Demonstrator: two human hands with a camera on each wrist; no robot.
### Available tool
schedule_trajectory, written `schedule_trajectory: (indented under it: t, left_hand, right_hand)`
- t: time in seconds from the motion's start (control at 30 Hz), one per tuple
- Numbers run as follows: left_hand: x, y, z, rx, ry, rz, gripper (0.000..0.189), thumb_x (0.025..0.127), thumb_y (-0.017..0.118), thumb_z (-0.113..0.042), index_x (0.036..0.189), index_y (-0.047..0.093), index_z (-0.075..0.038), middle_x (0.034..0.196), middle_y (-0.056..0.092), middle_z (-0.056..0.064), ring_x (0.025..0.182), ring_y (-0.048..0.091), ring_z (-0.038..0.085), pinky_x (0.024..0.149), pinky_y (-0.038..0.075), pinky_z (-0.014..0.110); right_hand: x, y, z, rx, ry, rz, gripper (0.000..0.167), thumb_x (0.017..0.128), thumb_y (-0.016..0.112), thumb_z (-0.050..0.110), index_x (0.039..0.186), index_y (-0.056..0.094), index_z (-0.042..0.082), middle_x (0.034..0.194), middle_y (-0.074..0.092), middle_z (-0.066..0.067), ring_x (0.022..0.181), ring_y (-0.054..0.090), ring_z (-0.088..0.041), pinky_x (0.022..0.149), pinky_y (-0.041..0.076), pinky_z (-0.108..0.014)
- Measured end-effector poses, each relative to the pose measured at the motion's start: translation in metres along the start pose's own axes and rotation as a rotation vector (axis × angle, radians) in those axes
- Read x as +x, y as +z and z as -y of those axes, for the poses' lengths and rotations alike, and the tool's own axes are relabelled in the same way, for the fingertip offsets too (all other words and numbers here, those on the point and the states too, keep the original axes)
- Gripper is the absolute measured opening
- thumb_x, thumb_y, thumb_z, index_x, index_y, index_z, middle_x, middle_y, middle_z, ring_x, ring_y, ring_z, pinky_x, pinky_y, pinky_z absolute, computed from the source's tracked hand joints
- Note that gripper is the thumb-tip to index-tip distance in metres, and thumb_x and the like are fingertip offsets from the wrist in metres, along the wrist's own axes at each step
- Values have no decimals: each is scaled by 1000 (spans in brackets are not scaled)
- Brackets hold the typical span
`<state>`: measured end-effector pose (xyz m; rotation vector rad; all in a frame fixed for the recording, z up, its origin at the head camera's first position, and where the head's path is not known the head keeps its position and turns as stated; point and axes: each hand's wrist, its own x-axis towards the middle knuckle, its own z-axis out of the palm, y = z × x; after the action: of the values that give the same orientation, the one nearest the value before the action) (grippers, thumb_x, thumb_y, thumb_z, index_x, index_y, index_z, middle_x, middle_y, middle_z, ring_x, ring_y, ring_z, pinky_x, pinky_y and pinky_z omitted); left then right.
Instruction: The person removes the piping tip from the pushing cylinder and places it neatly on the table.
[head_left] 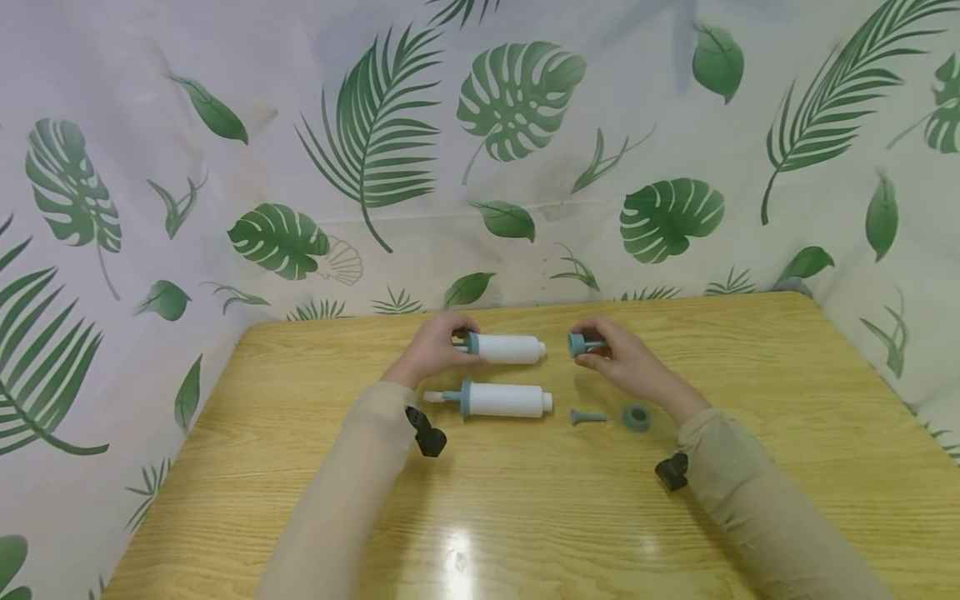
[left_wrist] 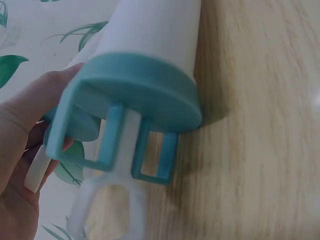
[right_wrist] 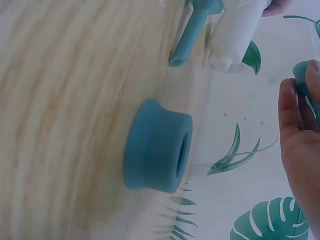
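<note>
Two white-barrelled icing syringes with teal end caps lie side by side. My left hand (head_left: pixel 438 346) grips the capped end of the rear syringe (head_left: pixel 512 349). Just in front is the other syringe (head_left: pixel 506 401); its teal handle frame (left_wrist: pixel 62 120) and pale plunger ring fill the left wrist view. Across a small gap from the rear barrel's tip, my right hand (head_left: pixel 622 360) pinches a teal ring-shaped cap (head_left: pixel 576 345) with a thin nozzle stem pointing back into the palm. Below that hand, a loose teal nozzle (head_left: pixel 588 417) and a teal ring (head_left: pixel 637 418) sit on the table.
The wood-grain table (head_left: pixel 555 517) runs back to a white leaf-print cloth (head_left: pixel 420 250) hanging behind and at both sides. Small black devices (head_left: pixel 429 437) are strapped at the wrists.
</note>
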<state>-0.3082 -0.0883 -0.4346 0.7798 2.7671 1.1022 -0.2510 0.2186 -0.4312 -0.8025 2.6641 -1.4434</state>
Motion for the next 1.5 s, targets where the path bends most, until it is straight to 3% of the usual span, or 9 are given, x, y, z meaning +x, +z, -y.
schedule_trajectory:
  t: [0.4, 0.7, 0.9, 1.17, 1.33, 1.5]
  left_hand:
    - [4, 4, 8, 51, -78, 74, 52, 76, 83, -24, 119, 63, -2, 120, 62, 8, 114, 55, 23, 98, 43, 36]
    - [0, 9, 6, -44, -180, 91, 50, 76, 82, -17, 120, 62, -4, 123, 59, 10, 117, 53, 25, 99, 42, 38]
    - [-2, 9, 4, -67, -199, 84, 58, 77, 81, -16, 128, 57, -2, 132, 54, 11, 123, 47, 28, 102, 39, 41]
    - [-6, 10, 1, -41, -126, 55, 63, 80, 79, -23, 134, 53, -4, 139, 48, 10, 130, 40, 27, 105, 36, 42]
    - [-13, 11, -8, -56, -56, -39, 61, 80, 79, -26, 133, 55, -8, 137, 51, 7, 129, 42, 25, 105, 36, 41]
    - [-25, 19, -28, -112, 62, -144, 54, 79, 80, -21, 126, 60, -6, 127, 58, 8, 121, 49, 25, 101, 40, 42]
  right_hand:
    - [-4, 1, -4, -29, -19, 16, 34, 91, 62, 0, 122, 49, -3, 113, 57, -17, 109, 57, -34, 89, 50, -38]
    - [-5, 2, -6, 3, -2, 41, 35, 92, 60, 2, 125, 48, -2, 113, 57, -15, 109, 57, -32, 89, 50, -35]
    - [-5, 3, -5, 1, 10, 37, 35, 91, 62, 1, 124, 50, -2, 112, 58, -14, 108, 57, -30, 88, 50, -35]
    - [-7, 5, -1, 2, 30, 46, 37, 91, 63, 4, 125, 50, -1, 114, 59, -15, 110, 56, -32, 90, 49, -39]
    - [-10, 6, 0, -5, 36, 51, 38, 91, 63, 6, 126, 50, -1, 115, 59, -15, 111, 56, -32, 91, 49, -40]
    - [-13, 8, 4, 2, 29, 74, 39, 92, 62, 11, 127, 51, -2, 115, 60, -15, 111, 56, -32, 90, 50, -38]
